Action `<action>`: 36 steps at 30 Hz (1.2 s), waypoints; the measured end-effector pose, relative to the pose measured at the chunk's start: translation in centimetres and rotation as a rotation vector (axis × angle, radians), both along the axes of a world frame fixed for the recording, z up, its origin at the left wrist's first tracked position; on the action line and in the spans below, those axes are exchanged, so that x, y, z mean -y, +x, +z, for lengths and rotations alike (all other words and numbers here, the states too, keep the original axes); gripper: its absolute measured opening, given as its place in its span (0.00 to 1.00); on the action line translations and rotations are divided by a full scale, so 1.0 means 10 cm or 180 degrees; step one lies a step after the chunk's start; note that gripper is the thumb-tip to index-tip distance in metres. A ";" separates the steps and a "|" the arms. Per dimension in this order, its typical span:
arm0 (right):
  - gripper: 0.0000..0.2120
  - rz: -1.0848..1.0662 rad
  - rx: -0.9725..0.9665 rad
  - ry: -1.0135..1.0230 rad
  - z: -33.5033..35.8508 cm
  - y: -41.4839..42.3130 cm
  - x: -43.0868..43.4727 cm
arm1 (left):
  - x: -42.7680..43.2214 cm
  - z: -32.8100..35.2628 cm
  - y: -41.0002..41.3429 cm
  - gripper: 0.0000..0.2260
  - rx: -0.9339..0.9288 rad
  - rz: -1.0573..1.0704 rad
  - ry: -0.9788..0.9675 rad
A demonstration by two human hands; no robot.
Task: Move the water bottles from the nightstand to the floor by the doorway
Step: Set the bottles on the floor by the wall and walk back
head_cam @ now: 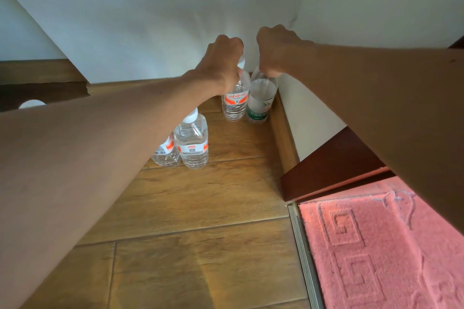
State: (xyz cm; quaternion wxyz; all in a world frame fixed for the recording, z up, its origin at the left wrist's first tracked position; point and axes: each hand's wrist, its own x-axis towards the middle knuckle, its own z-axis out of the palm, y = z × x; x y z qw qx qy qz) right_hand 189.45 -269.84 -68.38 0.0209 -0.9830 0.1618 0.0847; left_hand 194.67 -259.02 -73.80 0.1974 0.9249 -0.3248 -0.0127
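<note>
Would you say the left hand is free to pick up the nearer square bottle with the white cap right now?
Probably not yet: the left hand is closed on the red-labelled bottle in the corner. The square bottle itself stands unobstructed under that forearm.

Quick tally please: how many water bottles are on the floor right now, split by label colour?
Red-label water bottles: 3, one under the left hand at, two nearer at and
Green-label water bottle: 1, under the right hand
Total: 4
</note>
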 end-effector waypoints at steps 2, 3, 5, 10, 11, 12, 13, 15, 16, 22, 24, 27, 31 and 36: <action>0.21 -0.0099 0.0076 0.0060 -0.03 0.03 0.03 | 0.03 -0.04 0.06 0.11 0.0000 0.0010 -0.0064; 0.21 -0.0165 0.0117 0.0099 -0.04 0.05 0.05 | 0.05 -0.05 0.08 0.11 -0.0010 0.0018 -0.0096; 0.22 -0.0288 0.0201 0.0179 -0.07 0.07 0.07 | 0.07 -0.05 0.11 0.11 -0.0029 0.0035 -0.0163; 0.20 -0.0427 0.0540 0.0334 -0.12 0.13 0.10 | 0.12 0.01 0.19 0.12 -0.0093 0.0284 -0.0295; 0.20 -0.0455 0.0615 0.0358 -0.13 0.15 0.10 | 0.14 0.02 0.21 0.12 -0.0108 0.0330 -0.0324; 0.20 -0.0490 0.0687 0.0378 -0.14 0.16 0.10 | 0.15 0.03 0.22 0.13 -0.0114 0.0348 -0.0333; 0.20 -0.0526 0.0748 0.0400 -0.15 0.18 0.10 | 0.16 0.04 0.23 0.13 -0.0106 0.0353 -0.0329; 0.20 -0.0588 0.0827 0.0464 -0.17 0.21 0.10 | 0.17 0.04 0.25 0.13 -0.0112 0.0361 -0.0307; 0.19 -0.0615 0.0844 0.0492 -0.19 0.22 0.11 | 0.18 0.03 0.25 0.14 -0.0122 0.0368 -0.0292; 0.20 -0.0835 0.0861 0.0619 -0.25 0.26 0.17 | 0.24 0.03 0.23 0.16 -0.0126 0.0370 -0.0327; 0.19 -0.0934 0.0913 0.0717 -0.27 0.28 0.17 | 0.22 0.05 0.22 0.20 -0.0243 0.0334 -0.0326; 0.23 -0.0999 0.0880 0.0871 -0.30 0.29 0.15 | 0.15 0.07 0.22 0.24 -0.0501 0.0231 -0.0390; 0.31 -0.0893 0.0707 0.0835 -0.37 0.30 0.11 | 0.08 0.12 0.22 0.28 -0.0794 0.0080 -0.0352; 0.36 -0.0928 0.0620 0.0519 -0.41 0.31 0.09 | -0.07 0.22 0.21 0.27 -0.0864 -0.0024 -0.0257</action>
